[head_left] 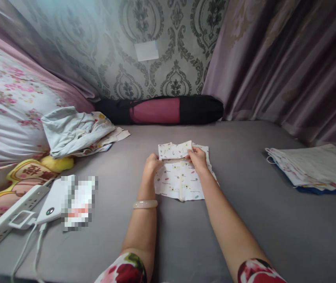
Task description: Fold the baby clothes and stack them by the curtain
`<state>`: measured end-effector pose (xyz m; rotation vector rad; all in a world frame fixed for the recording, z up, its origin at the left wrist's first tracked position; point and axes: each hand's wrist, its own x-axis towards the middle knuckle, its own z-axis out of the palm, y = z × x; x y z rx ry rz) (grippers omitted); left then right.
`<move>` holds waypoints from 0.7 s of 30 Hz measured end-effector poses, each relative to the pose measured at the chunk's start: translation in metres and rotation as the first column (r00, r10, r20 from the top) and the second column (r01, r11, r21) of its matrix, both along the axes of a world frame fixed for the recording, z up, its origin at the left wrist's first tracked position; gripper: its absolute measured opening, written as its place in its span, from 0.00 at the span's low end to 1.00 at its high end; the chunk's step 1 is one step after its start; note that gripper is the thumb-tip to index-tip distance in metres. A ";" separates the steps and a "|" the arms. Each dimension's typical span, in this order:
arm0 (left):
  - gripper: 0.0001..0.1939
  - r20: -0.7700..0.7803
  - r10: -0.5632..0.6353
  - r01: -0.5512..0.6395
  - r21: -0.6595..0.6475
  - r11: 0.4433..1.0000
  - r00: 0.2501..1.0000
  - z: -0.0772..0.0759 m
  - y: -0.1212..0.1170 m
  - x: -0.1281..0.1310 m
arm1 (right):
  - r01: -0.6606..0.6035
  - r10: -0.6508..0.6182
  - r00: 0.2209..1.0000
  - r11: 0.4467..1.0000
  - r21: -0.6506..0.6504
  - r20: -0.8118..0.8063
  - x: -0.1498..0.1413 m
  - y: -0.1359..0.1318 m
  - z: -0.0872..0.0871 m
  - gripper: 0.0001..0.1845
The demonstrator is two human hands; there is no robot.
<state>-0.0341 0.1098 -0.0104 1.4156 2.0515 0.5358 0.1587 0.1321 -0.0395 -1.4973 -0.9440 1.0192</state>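
Note:
A small white printed garment (170, 179) lies on the grey bed sheet in front of me, with a pale yellow strip down its middle. Its far part is turned over toward me as a folded flap (175, 151), slightly raised. At the flap's left end, my left hand (152, 163) is closed on the cloth; a pale bangle (145, 204) circles that wrist. My right hand (197, 158) pinches the flap's right end between thumb and fingers. Some fingertips of both hands are hidden by the cloth.
Left are crumpled clothes (73, 131), a yellow plush (23, 177), a power strip (14, 212) and a white power bank (57, 198) with cables. Folded clothes (318, 167) lie right. A black and pink roll bag (156, 111) rests against the wall.

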 end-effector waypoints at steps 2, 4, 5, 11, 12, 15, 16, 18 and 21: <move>0.05 -0.083 0.003 -0.003 -0.001 1.000 0.997 0.001 -0.001 0.002 | 0.013 -0.014 0.999 0.999 0.032 0.044 0.002 0.001 -0.002 0.13; 0.04 -0.145 0.002 -0.005 -0.021 1.000 0.989 0.003 -0.002 0.004 | 0.022 -0.027 0.990 0.999 0.041 0.136 0.004 0.001 -0.003 0.13; 0.04 -0.162 -0.004 -0.002 -0.036 0.999 0.987 0.003 -0.002 0.004 | 0.027 -0.034 0.977 0.999 0.037 0.210 0.005 0.001 -0.003 0.12; 0.06 -0.148 -0.078 0.063 -0.101 0.993 0.986 0.004 0.001 -0.004 | 0.033 0.034 0.785 0.995 -0.097 0.619 0.003 -0.008 0.008 0.16; 0.07 -0.137 -0.078 0.064 -0.105 0.992 0.987 0.003 0.002 -0.007 | 0.036 0.051 0.766 0.992 -0.122 0.641 0.002 -0.011 0.010 0.18; 0.08 -0.118 -0.088 0.074 -0.117 0.990 0.989 0.002 0.003 -0.015 | 0.035 0.101 0.714 0.983 -0.179 0.693 -0.001 -0.019 0.019 0.23; 0.09 -0.116 -0.093 0.078 -0.124 0.989 0.989 0.002 0.003 -0.018 | 0.031 0.119 0.697 0.980 -0.196 0.707 -0.001 -0.021 0.021 0.24; 0.11 -0.107 -0.088 0.074 -0.131 0.989 0.990 0.002 0.002 -0.023 | 0.020 0.149 0.662 0.976 -0.217 0.734 -0.002 -0.024 0.023 0.23; 0.13 -0.069 -0.066 0.057 -0.126 0.990 0.995 0.005 0.001 -0.029 | 0.021 0.139 0.596 0.982 -0.189 0.791 -0.003 -0.026 0.023 0.20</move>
